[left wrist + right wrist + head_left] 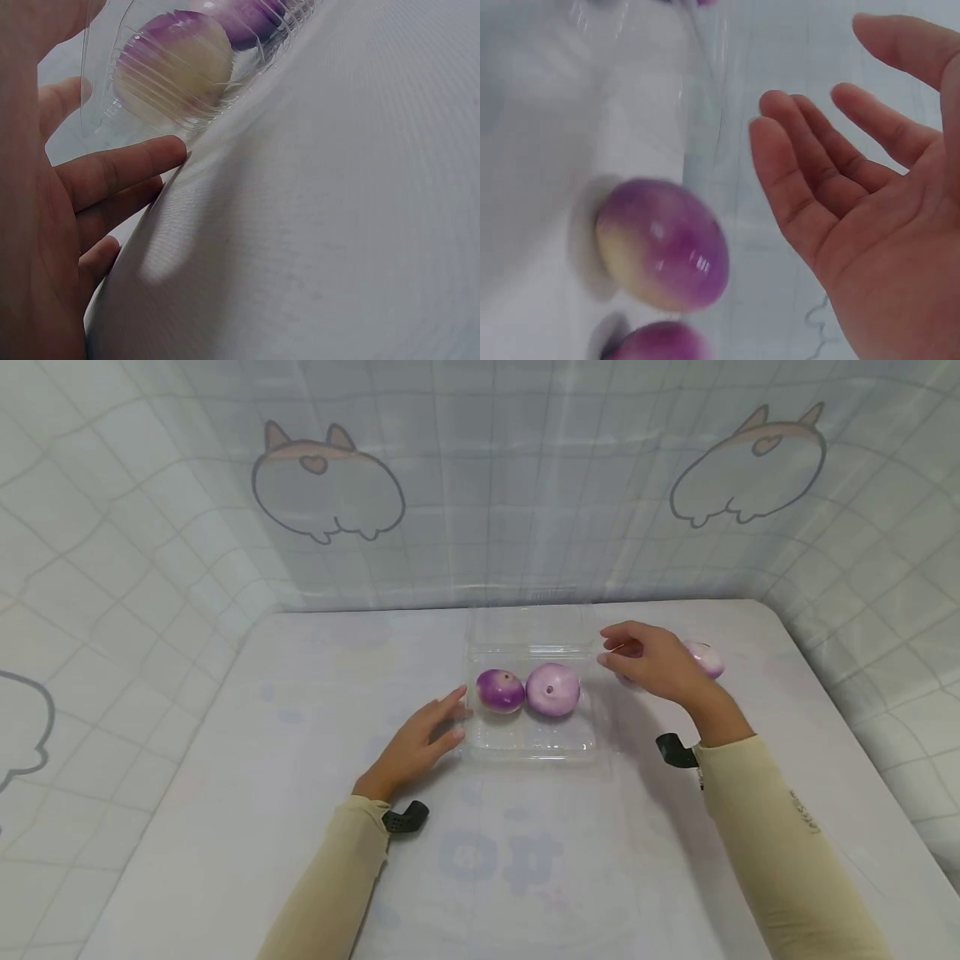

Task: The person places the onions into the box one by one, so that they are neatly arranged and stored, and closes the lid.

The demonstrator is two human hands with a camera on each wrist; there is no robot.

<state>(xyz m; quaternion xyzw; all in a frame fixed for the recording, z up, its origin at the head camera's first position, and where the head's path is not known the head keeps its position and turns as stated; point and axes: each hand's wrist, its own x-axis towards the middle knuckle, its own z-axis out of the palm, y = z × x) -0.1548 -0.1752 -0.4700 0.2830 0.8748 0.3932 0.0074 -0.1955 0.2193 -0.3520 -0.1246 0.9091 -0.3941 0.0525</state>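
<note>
A clear plastic box (531, 743) lies with its hinged lid (531, 628) folded back. Inside it, side by side, are a deep purple turnip (500, 692) and a paler one (553, 690), whose cream undersides show through the wall in the left wrist view. My left hand (420, 739) is at the box's left side, fingers extended, fingertips right at the wall. Above the table, right of the lid, my right hand (648, 662) is empty, its fingers loosely bent. Another turnip (707, 658) sits behind that hand, partly hidden. The right wrist view has a purple-and-cream turnip (664, 244) beside the palm.
A second turnip (660, 345) is cut off at the bottom of the right wrist view. The pale table cover (300, 827) spreads around the box. Behind rises a grid-patterned curtain (480, 485) with animal drawings, close to the table's back edge.
</note>
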